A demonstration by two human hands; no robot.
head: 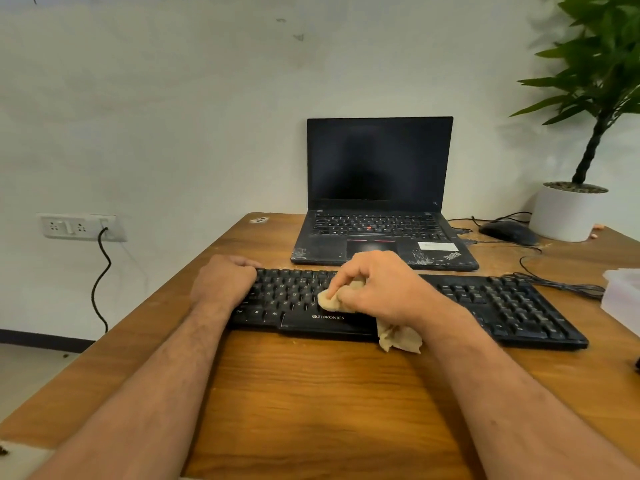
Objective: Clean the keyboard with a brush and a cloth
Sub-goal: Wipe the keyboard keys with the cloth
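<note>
A black keyboard (512,308) lies across the wooden table (311,393), slanting toward the right. My right hand (377,289) grips a crumpled beige cloth (398,337) and presses it onto the keys near the keyboard's middle; part of the cloth hangs over the front edge. My left hand (223,280) is curled round the keyboard's left end, covering its corner. No brush is in view.
An open black laptop (379,188) with a dark screen stands just behind the keyboard. A black mouse (509,232) with its cables and a white pot holding a plant (566,213) sit at the back right. A pale plastic box (623,299) is at the right edge.
</note>
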